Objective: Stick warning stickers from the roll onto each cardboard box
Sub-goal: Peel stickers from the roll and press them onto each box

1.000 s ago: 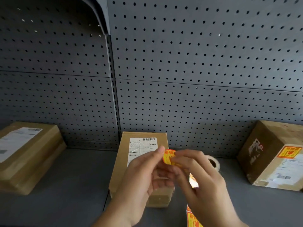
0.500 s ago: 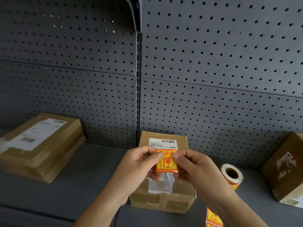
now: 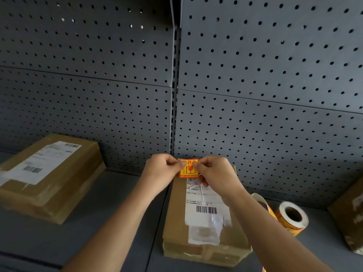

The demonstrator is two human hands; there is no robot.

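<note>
The left hand (image 3: 163,170) and right hand (image 3: 215,173) each pinch a top corner of the warning sticker (image 3: 189,169) at the middle box's (image 3: 177,209) 12 o'clock end; best land its lower edge first, then smooth upward, avoiding creases

We see a dark grey metal shelf (image 3: 117,205), 2 sections w/ a seam running front to back. 3 cardboard boxes lie on it. The left box (image 3: 59,193) lies flat, shipping label up, well apart from the middle box (image 3: 176,216), which sits just right of the seam, label up too. The sticker roll (image 3: 284,222) lies betw. the middle box & the right box (image 3: 347,218), core hole toward us.
</note>
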